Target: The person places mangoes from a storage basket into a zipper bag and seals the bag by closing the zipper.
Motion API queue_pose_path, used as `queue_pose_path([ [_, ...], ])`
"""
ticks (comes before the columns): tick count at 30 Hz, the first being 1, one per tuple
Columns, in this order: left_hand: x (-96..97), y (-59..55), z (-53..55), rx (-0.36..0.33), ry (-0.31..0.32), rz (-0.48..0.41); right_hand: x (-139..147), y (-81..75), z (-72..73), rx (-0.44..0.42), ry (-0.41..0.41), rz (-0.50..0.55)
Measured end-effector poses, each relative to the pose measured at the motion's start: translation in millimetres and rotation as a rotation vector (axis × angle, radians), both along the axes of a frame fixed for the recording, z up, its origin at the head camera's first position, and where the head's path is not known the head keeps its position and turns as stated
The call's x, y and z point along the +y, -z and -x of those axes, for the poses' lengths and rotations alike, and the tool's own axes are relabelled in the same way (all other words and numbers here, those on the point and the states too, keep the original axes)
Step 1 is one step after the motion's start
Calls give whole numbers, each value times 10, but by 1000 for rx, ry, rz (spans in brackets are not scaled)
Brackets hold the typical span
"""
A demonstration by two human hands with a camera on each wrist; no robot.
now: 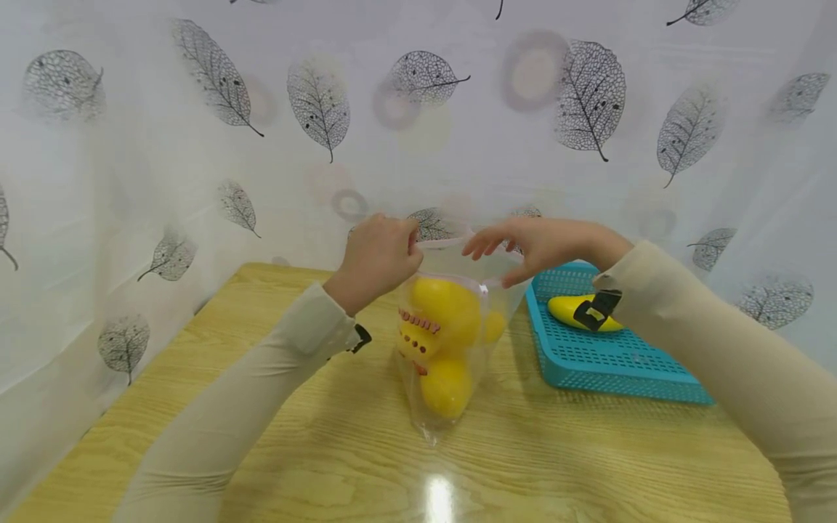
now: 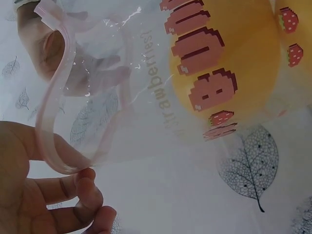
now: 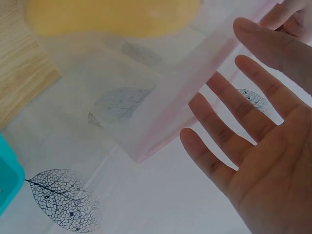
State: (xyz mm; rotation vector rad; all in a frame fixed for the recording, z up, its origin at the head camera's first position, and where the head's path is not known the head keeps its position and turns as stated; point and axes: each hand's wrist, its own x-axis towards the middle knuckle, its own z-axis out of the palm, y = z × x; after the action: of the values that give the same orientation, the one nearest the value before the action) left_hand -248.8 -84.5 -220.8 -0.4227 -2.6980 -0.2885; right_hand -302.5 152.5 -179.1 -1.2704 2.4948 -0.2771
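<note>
Bag (image 1: 421, 340), clear plastic with pinkish lettering, upright over the middle of the surface (image 1: 327, 443), and its mouth gapes at the top! Rounded yellow things (image 1: 447, 385) crowd inside, one above another. Here's the left hand (image 1: 381, 254), thumb and fingers pinching the left end of the bag's edge. Across from it, the right hand (image 1: 536, 245) hangs at the mouth's right side, fingers spread and nearly straight, gripping nothing; whether a fingertip brushes the plastic, hard to tell. Right of the bag sits a blue basket (image 1: 628, 388), a yellow curved piece (image 1: 565, 311) lying in it. On the far side, a pale sheet (image 1: 458, 167) printed with dark leaves.
</note>
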Motion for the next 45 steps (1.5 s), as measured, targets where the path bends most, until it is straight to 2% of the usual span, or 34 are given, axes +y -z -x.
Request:
queue_pose_path([
  [7,28,-9,4,-9,-2,-13,32,28,-8,-30,-26,-12],
  [12,51,-11,5,-14,-5,-12,-74,39,19,-77,-45,10],
  [19,66,-9,0,-21,-6,-6,-379,187,64,-61,-3,-89],
  [24,60,-9,-1,-24,6,-7,-492,254,74,-71,48,-168],
  [28,42,2,11,-9,1,-5,-547,271,104,-86,37,-187],
  [34,14,3,18,-2,-4,-7,-560,244,96,-149,-62,-166],
  [36,1,0,16,1,-5,-7,-529,213,77,-142,-92,-149],
  [40,-30,-8,10,-3,-3,-18,-392,120,42,-81,-93,-84],
  [45,-89,1,15,-12,-7,-32,-82,-15,17,-97,-44,-16],
])
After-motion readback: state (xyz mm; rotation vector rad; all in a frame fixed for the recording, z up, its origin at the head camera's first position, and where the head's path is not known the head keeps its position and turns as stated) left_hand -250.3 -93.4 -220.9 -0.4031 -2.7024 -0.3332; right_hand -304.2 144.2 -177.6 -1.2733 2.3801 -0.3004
